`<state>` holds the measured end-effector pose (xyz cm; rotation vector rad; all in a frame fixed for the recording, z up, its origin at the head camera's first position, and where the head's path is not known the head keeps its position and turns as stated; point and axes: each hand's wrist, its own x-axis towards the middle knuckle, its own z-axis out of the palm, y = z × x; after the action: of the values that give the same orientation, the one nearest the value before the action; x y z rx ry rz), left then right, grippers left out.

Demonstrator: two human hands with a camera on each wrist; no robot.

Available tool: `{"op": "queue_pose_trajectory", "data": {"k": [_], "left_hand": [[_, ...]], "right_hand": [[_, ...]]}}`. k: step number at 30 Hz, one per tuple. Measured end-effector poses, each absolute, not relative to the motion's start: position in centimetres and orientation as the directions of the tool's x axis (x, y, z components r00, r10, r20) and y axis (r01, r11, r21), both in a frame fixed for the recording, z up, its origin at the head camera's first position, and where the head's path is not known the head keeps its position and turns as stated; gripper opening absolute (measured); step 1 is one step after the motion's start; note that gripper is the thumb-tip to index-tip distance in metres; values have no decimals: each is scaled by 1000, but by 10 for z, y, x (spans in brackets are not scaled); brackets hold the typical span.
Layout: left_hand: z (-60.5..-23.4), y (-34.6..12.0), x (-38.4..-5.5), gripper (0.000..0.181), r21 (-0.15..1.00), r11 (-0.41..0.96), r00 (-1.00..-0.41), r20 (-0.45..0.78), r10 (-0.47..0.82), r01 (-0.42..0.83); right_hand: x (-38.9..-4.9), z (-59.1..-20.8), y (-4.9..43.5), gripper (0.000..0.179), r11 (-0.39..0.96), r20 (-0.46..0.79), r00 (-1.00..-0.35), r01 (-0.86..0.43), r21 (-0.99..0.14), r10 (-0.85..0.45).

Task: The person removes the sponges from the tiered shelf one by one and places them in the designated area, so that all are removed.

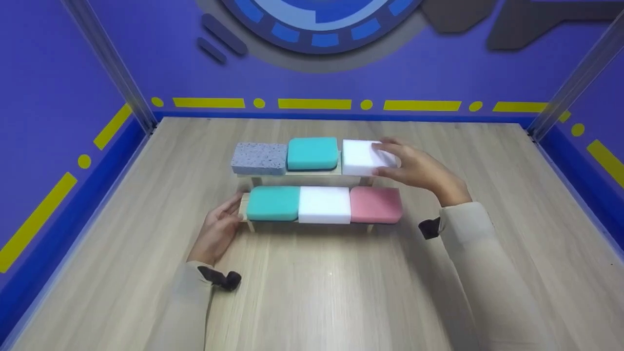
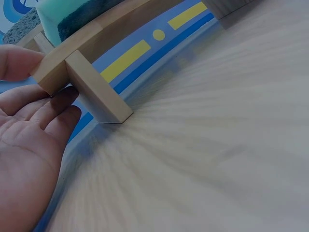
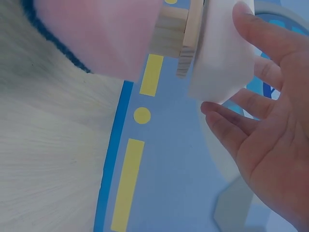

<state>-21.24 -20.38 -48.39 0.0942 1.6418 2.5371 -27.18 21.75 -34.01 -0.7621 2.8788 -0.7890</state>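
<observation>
Two holds showing: right hand (image 1: 414, 168) gripping rear white block (image 1: 358, 157), two o'clock, apparently aligning it; left hand (image 1: 218, 231) pinching front shelf (image 2: 111, 31), eight o'clock; next move likely needing gentle release.

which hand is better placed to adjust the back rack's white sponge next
Probably the right hand: it holds the white sponge by its right end, while the left hand grips the front wooden rack by its left end.

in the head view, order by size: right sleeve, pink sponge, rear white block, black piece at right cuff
1. Right sleeve: largest
2. Pink sponge and rear white block: too close to rank, as the right hand partly covers the block
3. Black piece: smallest
</observation>
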Motion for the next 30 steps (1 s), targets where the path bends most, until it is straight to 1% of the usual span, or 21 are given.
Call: {"op": "queue_pose_trajectory", "data": {"k": [7,14,30], "left_hand": [[-485,-204,-212,66,910,-410,-991,-11,130,-64],[-485,-205,-213,65,919,-393,-990,19,141,-39],[-485,-205,-213,66,924,-380,-989,6,149,-51]], "right_hand": [[-271,-342,223,60,748,75,-880,-441,-495,-469],[-270,-341,232,58,750,76,-882,-438,-495,-465],[-268,-345,256,59,744,98,-894,-420,-520,-437]]}}
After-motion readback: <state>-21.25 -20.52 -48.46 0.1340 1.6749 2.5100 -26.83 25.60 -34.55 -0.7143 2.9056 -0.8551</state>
